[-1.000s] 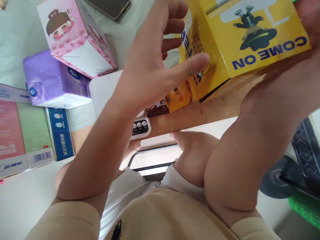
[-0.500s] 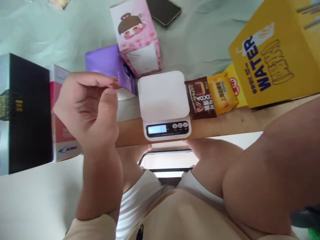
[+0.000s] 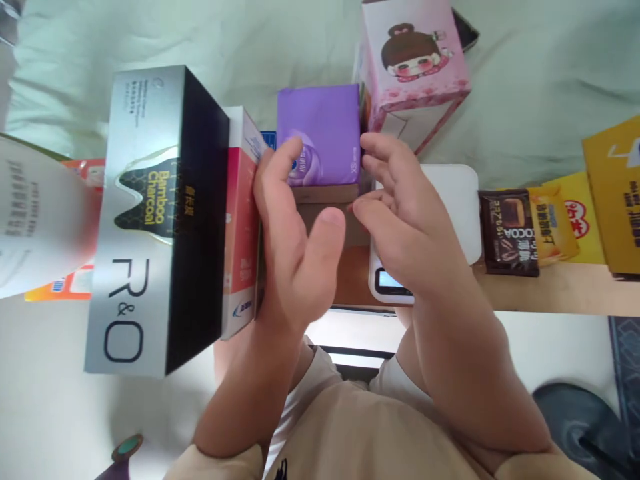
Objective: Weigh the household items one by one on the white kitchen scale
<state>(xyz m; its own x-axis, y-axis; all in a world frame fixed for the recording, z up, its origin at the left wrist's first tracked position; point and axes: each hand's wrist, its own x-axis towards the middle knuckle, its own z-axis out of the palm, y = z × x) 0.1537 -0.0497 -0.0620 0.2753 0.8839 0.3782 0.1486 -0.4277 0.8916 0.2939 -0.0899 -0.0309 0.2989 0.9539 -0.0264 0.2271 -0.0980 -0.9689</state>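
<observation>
Both my hands are on either side of a purple soft pack (image 3: 325, 120), which looks like tissues. My left hand (image 3: 300, 260) is open, thumb apart, between that pack and a red-and-white box (image 3: 240, 227); its fingertips overlap the pack's front left part. My right hand (image 3: 405, 220), fingers loosely bent and holding nothing, is at the pack's right edge; whether it touches, I cannot tell. Its palm and wrist partly hide a white digital scale (image 3: 453, 200), including most of the display. A brown cocoa snack packet (image 3: 509, 230) lies right of the scale.
A silver-and-black "R&O" box (image 3: 137, 220) and a white rounded container (image 3: 45, 213) stand at left. Behind is a pink box with a cartoon girl (image 3: 415, 60), with a dark phone (image 3: 466, 30) partly behind it. Yellow packets (image 3: 555, 220) and a yellow carton (image 3: 620, 200) are at right.
The view has shifted left, bringing the whole silver box into sight. My right hand has come in over the scale, and my left hand has opened from a curled pose beside the purple pack.
</observation>
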